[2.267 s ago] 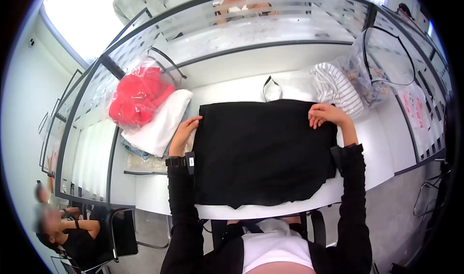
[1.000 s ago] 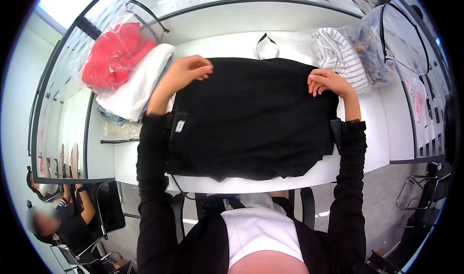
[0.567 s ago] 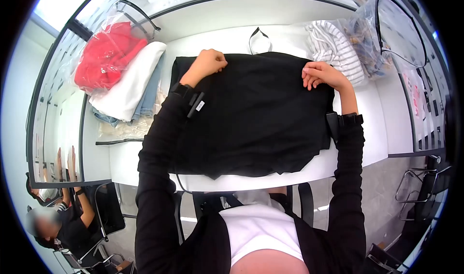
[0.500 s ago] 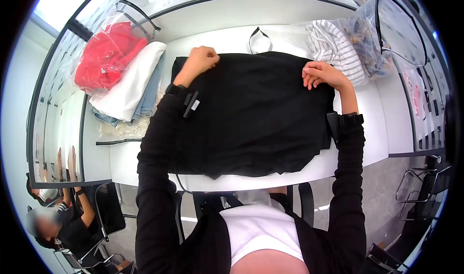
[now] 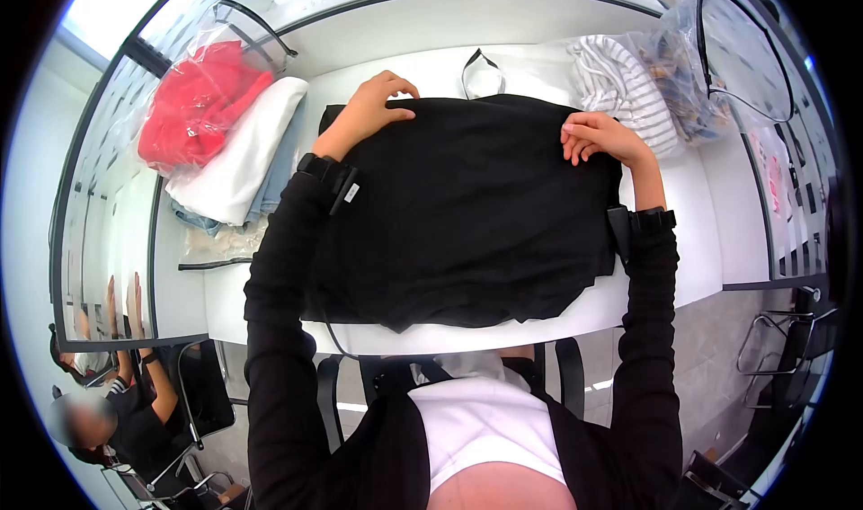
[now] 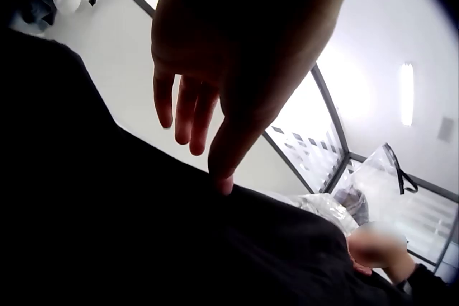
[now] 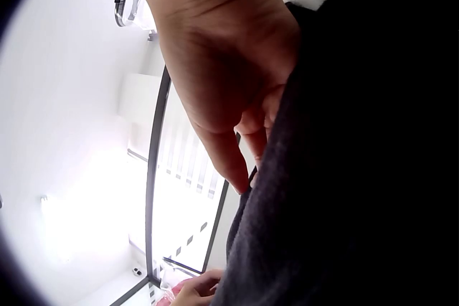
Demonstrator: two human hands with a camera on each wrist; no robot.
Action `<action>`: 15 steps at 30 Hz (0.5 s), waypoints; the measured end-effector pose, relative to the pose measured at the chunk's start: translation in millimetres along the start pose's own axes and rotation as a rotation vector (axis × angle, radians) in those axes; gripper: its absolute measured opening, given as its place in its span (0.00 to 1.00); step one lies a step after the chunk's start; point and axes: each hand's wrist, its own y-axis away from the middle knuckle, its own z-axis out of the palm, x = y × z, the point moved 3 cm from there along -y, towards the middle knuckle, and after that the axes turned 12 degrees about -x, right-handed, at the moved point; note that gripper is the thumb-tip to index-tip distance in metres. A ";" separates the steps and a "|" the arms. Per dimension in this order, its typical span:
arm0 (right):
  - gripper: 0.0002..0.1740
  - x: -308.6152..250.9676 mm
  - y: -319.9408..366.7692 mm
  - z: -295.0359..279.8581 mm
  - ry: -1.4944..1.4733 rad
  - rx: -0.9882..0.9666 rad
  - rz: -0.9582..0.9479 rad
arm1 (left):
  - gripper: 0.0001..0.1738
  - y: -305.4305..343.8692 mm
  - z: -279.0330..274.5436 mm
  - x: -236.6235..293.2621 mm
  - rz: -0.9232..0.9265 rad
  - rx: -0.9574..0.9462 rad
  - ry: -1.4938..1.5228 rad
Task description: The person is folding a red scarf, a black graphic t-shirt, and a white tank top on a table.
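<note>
White table (image 5: 692,240), left hand (image 5: 367,113) spread, palm down

Free room: bare strips of my tabletop (image 5: 694,213) show at the near-left corner, by the right edge, and between the black cloth (image 5: 476,213) and the far panel (image 5: 449,26), left of the black-tipped loop (image 5: 476,56). Obstacles: at far left, the bagged red bundle (image 5: 202,106) and white cloth (image 5: 235,173); at far right, the striped cloth (image 5: 625,92) and clear bag (image 5: 737,70).
</note>
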 end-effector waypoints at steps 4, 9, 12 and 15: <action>0.15 0.5 0.2 -0.4 0.009 0.007 0.017 | 0.11 -15.3 13.6 -7.6 -0.068 -0.081 0.034; 0.14 -0.5 0.7 0.1 0.000 -0.003 0.016 | 0.05 -16.6 5.4 -12.8 -0.137 -0.006 0.096; 0.14 -0.3 0.8 -0.3 0.001 -0.006 0.004 | 0.06 -10.0 -13.4 -26.7 -0.184 0.112 0.064; 0.14 1.5 -0.2 -1.5 0.000 -0.007 0.011 | 0.11 3.9 -35.1 -48.7 -0.372 0.282 -0.015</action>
